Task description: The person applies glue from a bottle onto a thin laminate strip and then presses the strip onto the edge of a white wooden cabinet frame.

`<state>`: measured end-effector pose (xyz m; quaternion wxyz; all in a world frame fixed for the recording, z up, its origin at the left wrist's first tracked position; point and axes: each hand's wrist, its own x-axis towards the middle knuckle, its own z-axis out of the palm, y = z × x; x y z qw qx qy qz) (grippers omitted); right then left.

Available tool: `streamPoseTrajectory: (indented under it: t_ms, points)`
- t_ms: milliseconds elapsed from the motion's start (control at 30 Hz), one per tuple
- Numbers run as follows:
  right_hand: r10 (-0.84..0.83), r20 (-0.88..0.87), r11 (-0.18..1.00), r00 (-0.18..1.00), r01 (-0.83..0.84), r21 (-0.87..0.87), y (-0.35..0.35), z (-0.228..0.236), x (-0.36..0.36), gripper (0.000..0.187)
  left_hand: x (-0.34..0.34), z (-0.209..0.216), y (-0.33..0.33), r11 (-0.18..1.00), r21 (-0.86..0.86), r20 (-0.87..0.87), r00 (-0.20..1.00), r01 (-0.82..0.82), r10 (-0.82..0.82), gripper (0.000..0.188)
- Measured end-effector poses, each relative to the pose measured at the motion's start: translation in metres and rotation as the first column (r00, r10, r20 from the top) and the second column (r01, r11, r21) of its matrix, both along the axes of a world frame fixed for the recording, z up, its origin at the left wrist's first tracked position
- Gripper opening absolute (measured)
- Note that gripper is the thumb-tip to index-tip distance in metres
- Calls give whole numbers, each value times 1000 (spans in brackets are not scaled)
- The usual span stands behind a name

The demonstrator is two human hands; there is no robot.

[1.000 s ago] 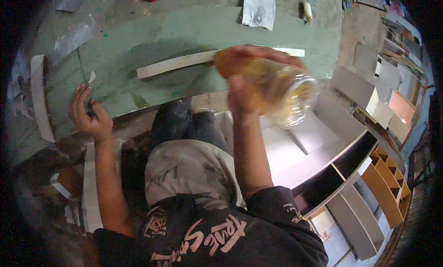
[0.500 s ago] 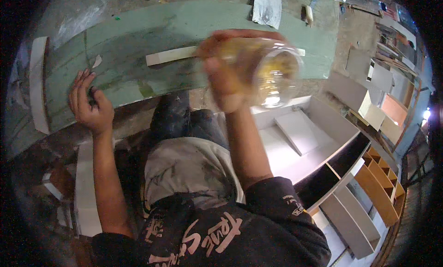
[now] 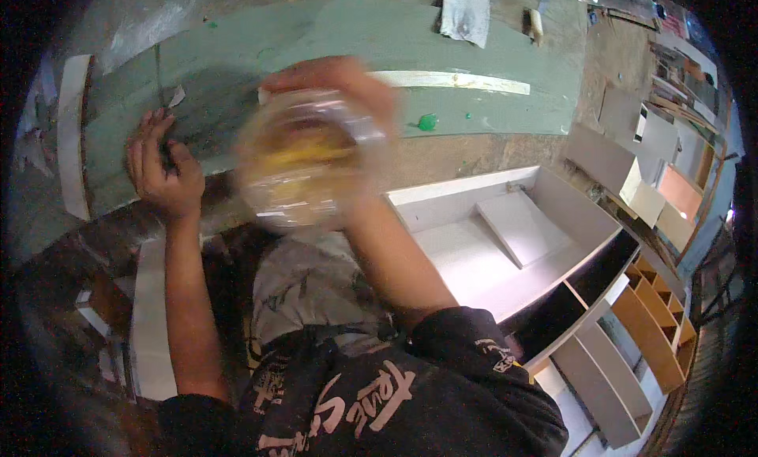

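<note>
My right hand, blurred by motion, is wrapped round a clear round jar. Yellow stuff shows inside; the jar is tilted with its round end toward me, above the near edge of a green work surface. Behind that hand lies a narrow white strip with faint brownish patches, its left part hidden. My left hand hovers or rests at the surface's near edge, fingers loosely stretched, holding nothing. A small pale scrap lies just beyond its fingertips.
Another white strip lies at the far left. A green blob and a whitish sheet are on the surface. To my right stand an open white cabinet box with a loose panel inside and a brown compartmented unit.
My right hand has swung the jar leftward and toward me, uncovering the right part of the white strip and the green blob. My left hand has hardly moved.
</note>
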<state>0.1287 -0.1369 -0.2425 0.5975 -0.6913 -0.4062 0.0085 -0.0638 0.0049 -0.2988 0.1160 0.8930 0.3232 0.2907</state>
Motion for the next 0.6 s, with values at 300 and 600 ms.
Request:
streamPoseTrajectory:
  t_ms: [300,600]
  points:
    - [170,-741,938,650,124,324,-36,39,-45,58,-1,-6,0,999,-29,29,999,-14,15,25]
    - [196,-976,640,98,741,203,-179,61,87,48,-4,-1,-7,999,3,-29,999,-39,39,27]
